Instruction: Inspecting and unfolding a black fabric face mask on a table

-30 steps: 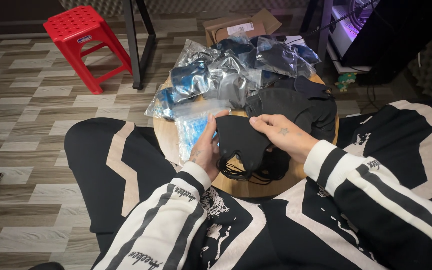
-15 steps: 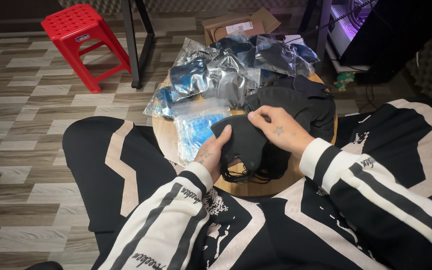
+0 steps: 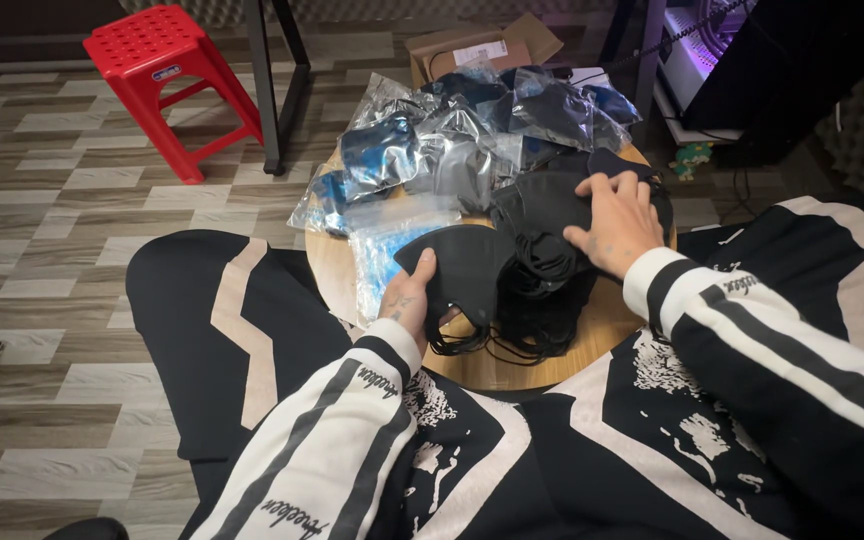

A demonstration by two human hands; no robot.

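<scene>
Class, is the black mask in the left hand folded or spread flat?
Folded: the black mask in the left hand shows one curved half.

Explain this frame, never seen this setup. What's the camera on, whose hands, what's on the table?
There is no machine here: a person works with two bare hands. The single picture comes from a camera worn on the head, looking down past striped black-and-white sleeves. In front is a small round wooden table on a tiled floor. On it lie clear plastic bags holding dark masks, a loose heap of black face masks, and an empty clear bag. The left hand holds one black mask by its edge. The right hand rests flat on the heap, fingers spread. A red plastic stool and a cardboard box stand behind.
</scene>
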